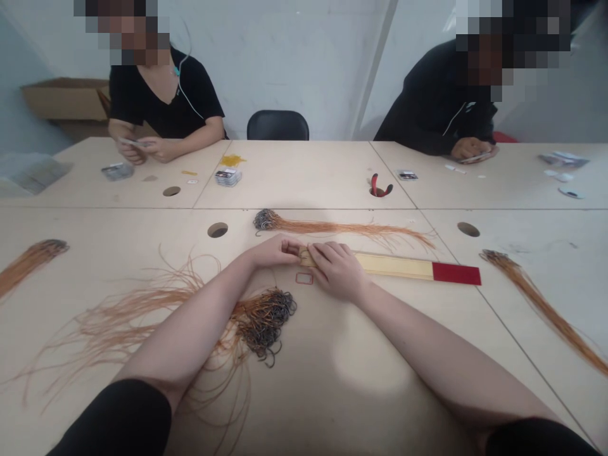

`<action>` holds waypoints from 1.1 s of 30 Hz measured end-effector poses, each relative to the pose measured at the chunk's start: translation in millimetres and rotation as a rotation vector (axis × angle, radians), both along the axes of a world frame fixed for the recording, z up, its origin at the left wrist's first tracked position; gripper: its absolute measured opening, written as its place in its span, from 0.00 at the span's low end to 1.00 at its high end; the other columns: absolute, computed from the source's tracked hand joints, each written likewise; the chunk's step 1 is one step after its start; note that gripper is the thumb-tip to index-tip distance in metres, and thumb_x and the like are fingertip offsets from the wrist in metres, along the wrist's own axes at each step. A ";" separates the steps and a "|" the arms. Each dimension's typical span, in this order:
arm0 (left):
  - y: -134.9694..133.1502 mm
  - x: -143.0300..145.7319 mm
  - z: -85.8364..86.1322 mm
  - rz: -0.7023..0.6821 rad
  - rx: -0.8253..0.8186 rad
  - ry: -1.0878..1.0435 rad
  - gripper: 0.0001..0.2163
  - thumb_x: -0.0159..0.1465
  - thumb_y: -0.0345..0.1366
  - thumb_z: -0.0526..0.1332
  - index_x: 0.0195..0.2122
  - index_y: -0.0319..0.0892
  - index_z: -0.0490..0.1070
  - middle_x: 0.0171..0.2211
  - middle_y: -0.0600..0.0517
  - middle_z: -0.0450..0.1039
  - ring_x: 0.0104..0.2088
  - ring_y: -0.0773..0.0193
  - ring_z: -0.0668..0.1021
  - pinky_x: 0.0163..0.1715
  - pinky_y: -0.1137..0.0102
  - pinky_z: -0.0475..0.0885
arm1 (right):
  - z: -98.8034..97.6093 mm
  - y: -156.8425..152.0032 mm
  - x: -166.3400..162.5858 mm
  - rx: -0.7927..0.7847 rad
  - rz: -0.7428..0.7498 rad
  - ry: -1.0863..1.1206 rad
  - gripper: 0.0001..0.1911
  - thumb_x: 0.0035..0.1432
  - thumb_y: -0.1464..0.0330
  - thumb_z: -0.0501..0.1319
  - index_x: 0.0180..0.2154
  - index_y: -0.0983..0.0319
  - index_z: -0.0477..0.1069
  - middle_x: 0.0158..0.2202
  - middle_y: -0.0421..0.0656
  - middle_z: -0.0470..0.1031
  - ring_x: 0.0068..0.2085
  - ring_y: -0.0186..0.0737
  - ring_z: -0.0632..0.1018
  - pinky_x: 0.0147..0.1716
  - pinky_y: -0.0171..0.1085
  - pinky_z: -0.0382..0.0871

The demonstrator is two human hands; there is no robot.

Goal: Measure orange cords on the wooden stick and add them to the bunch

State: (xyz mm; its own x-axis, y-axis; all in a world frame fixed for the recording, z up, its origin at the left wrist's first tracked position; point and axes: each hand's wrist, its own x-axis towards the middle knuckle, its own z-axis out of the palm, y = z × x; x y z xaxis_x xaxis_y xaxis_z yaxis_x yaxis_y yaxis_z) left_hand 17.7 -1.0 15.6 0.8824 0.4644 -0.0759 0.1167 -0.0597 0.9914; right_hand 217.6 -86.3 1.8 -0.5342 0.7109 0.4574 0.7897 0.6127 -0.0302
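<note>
My left hand point(275, 251) and my right hand point(338, 268) meet at the left end of a long flat wooden strip point(394, 265) with a red end point(456, 273). Both hands have their fingers curled and pinched at that end; what they pinch is hidden. A small red rectangular loop point(304, 278) lies just under them. Under my left forearm lies a loose bundle of orange cords with dark metal hooks point(263, 315). Beyond my hands lies a tidier bundle of orange cords point(332, 227).
More orange cord bundles lie at the far left point(28, 261) and at the right point(541, 303). Red-handled pliers point(380, 186) sit in a table hole. Two people in black sit across, their hands busy; small packets point(228, 175) lie near them. A black chair point(278, 125) stands behind.
</note>
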 end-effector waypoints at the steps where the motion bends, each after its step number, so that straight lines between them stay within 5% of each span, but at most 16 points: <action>1: -0.4 0.5 1.3 -0.017 -0.003 0.009 0.16 0.56 0.38 0.63 0.45 0.38 0.70 0.39 0.46 0.75 0.38 0.63 0.76 0.39 0.69 0.69 | -0.2 0.1 -0.4 0.000 -0.003 0.001 0.23 0.63 0.63 0.47 0.56 0.66 0.59 0.49 0.53 0.68 0.47 0.51 0.66 0.42 0.47 0.59; 12: 0.4 5.5 0.8 0.069 0.144 0.149 0.10 0.59 0.36 0.57 0.36 0.34 0.69 0.20 0.58 0.62 0.19 0.75 0.60 0.19 0.78 0.56 | -1.2 0.6 -3.1 -0.051 -0.103 -0.074 0.25 0.62 0.66 0.48 0.58 0.69 0.56 0.56 0.52 0.62 0.50 0.50 0.63 0.46 0.46 0.58; 19: -0.5 4.9 3.4 0.064 0.100 0.136 0.11 0.58 0.38 0.59 0.36 0.34 0.69 0.26 0.54 0.67 0.24 0.72 0.66 0.25 0.77 0.61 | 3.5 -3.0 -5.9 -0.045 -0.162 -0.129 0.27 0.61 0.68 0.48 0.60 0.70 0.52 0.58 0.52 0.59 0.49 0.49 0.63 0.45 0.45 0.58; 33: 4.3 -0.2 -0.1 0.137 0.117 0.133 0.19 0.60 0.44 0.56 0.44 0.34 0.72 0.19 0.56 0.62 0.21 0.72 0.62 0.23 0.75 0.58 | -0.8 -1.4 -5.1 -0.010 -0.159 -0.148 0.27 0.60 0.70 0.49 0.61 0.66 0.51 0.57 0.52 0.59 0.49 0.50 0.63 0.43 0.45 0.57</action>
